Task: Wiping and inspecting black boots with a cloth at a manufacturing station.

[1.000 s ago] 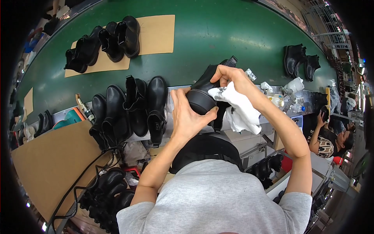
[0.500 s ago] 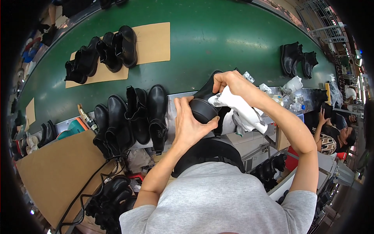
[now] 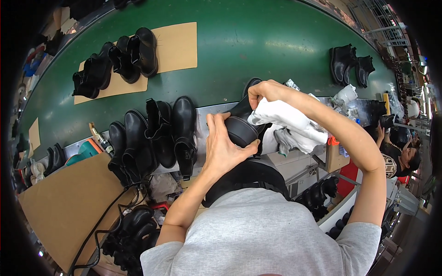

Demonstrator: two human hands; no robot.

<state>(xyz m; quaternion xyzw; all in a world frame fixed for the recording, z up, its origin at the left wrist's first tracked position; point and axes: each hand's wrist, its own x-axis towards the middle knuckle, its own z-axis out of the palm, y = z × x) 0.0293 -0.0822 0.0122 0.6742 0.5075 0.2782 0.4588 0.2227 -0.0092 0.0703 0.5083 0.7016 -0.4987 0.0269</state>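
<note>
A black boot (image 3: 241,131) is gripped by my left hand (image 3: 225,147), thumb on one side of its heel and fingers on the other. Its thick sole end is turned toward me. My right hand (image 3: 266,94) is closed on a white cloth (image 3: 287,120) and presses on the boot's side; part of the cloth hangs below the wrist. Behind the right hand, the boot's far part is mostly hidden. Just left of my left hand, several black boots (image 3: 184,122) lie along the bench edge.
More black boots (image 3: 146,50) stand on tan cardboard (image 3: 179,46) on the green table (image 3: 239,32). Another pair (image 3: 343,64) is at the far right. A large brown board (image 3: 69,202) leans at the left, with a black cable over it. A co-worker (image 3: 400,158) sits at the right.
My right forearm and elbow have swung slightly outward to the right, and the cloth has shifted with the hand. The left hand keeps its hold on the boot. The view has shifted a little.
</note>
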